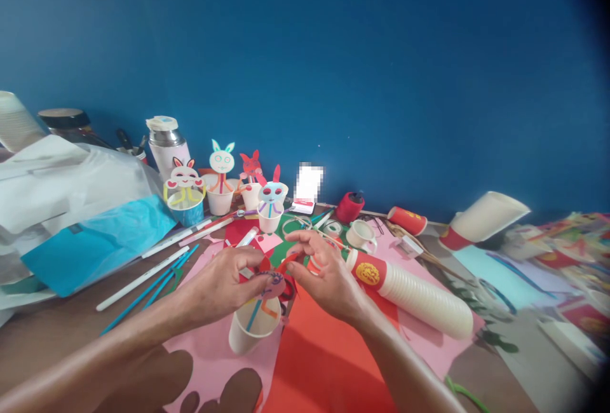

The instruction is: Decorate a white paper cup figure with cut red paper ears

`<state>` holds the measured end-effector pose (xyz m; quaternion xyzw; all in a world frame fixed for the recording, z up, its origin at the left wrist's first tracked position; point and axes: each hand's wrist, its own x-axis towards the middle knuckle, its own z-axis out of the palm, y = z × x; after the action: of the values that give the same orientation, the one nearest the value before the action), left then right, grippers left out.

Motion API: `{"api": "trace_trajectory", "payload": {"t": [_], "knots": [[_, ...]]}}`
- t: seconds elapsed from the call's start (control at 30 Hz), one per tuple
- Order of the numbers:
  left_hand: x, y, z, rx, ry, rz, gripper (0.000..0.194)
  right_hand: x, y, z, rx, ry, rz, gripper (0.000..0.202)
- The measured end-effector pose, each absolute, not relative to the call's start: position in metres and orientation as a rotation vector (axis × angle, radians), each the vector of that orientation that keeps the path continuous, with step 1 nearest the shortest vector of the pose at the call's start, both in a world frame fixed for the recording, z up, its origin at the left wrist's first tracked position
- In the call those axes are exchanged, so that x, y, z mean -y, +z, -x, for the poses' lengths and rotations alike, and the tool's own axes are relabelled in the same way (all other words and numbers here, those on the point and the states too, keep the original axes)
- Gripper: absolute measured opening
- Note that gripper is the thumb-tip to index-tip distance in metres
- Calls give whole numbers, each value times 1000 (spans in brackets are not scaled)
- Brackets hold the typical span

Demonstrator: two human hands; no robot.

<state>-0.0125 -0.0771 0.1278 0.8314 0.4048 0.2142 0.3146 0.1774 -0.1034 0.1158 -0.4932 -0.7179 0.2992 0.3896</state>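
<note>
- Pinching the paper face (275,287) by its edge, the left hand (245,276) is holding it between thumb and fingers; the right hand (319,270) is gripping an orange strip (284,264) at the fingertips, its other fingers curving loosely.
- The face is hanging over the far rim of a white cup (239,338), near the middle of the desk (57,349); whether it is touching the rim, I cannot tell.
- For neat work, the left hand should be steadying the face without creasing it, while the right should be guiding the strip lightly, not tugging the blue strip (254,316) slanting inside the cup.
- A stack of cups (424,298) is lying beside the right forearm, probably limiting that elbow.
- An orange sheet (328,349) is spreading toward the desk's near edge.
- Rabbit figures (222,161) are standing toward the far edge, left of a red spool (349,209) and white mug (359,235).
- Blue sticks (147,298) are lying toward the left edge.
</note>
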Motion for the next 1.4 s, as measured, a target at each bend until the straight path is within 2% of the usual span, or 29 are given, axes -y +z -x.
{"api": "trace_trajectory", "payload": {"t": [0.67, 0.83, 1.07, 1.4], "knots": [[78, 130, 9, -1110, 509, -2131, 19, 109, 122, -173, 1883, 674, 1239, 41], [77, 130, 9, -1112, 550, -2149, 16, 106, 119, -173, 1769, 824, 1199, 36], [74, 130, 13, -1155, 596, -2083, 17, 96, 102, -169, 1571, 1149, 1166, 18], [74, 131, 13, -1190, 574, -1986, 19, 101, 98, -151, 1564, 1009, 1279, 17]]}}
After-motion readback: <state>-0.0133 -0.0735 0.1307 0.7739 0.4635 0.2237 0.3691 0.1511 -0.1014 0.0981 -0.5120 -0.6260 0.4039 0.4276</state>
